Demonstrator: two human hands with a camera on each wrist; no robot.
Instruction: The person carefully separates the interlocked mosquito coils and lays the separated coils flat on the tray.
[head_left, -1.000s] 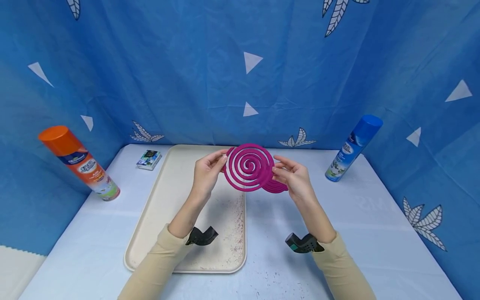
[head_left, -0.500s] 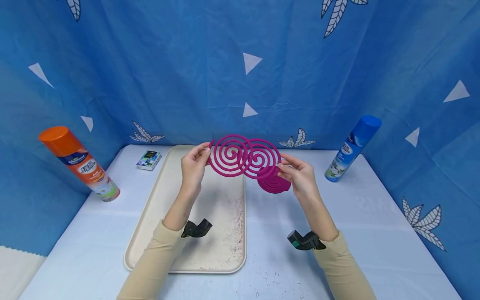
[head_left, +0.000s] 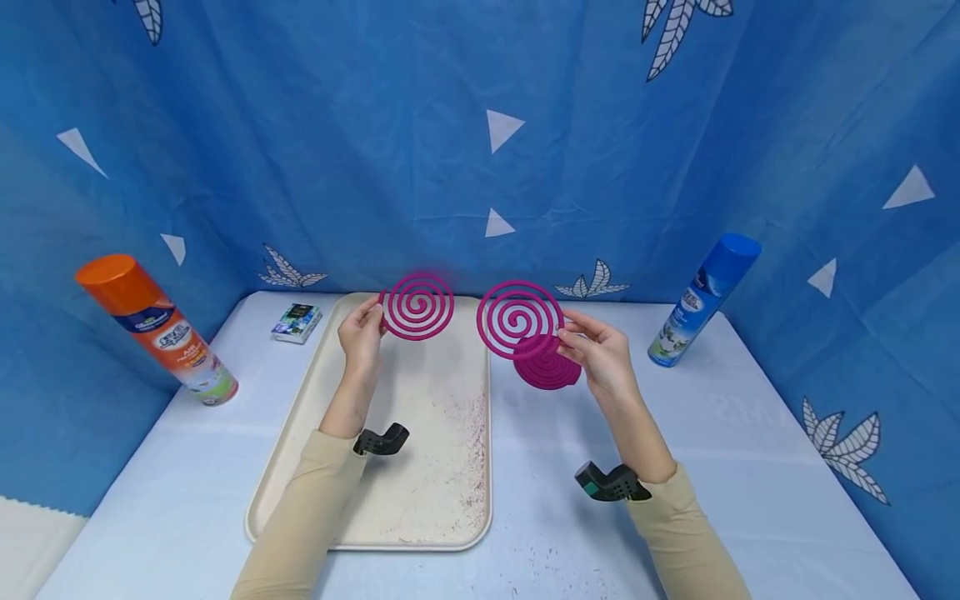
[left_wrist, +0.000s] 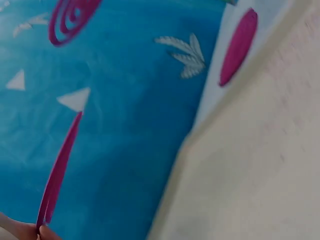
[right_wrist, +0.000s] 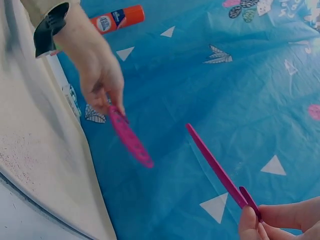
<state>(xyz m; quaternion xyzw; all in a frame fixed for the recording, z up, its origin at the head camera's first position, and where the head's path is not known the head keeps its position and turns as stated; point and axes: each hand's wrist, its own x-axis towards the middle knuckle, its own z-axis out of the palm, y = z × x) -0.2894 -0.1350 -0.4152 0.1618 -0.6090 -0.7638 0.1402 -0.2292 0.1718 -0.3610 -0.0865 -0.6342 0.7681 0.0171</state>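
In the head view my left hand (head_left: pixel 362 335) pinches the left edge of a magenta mosquito coil (head_left: pixel 421 303), raised over the tray's far end. My right hand (head_left: pixel 602 357) grips the right edge of a second mosquito coil (head_left: pixel 518 318), also held up off the table. Below and behind that one, a denser magenta coil (head_left: pixel 551 372) lies on the table right of the tray; whether it is one coil or a nested pair I cannot tell. Seen from the right wrist, both raised coils are nearly edge-on and apart.
A cream tray (head_left: pixel 420 500) with reddish crumbs along its right side occupies the table's left half. A small printed box (head_left: pixel 297 323) sits beyond its left edge. An orange spray can (head_left: pixel 161 333) stands left, a blue spray can (head_left: pixel 701 304) right. Blue curtains enclose the table.
The two coils, overlapping at first, have come apart. My left hand has moved left with its coil; my right hand has shifted slightly right, uncovering more of the coil on the table.
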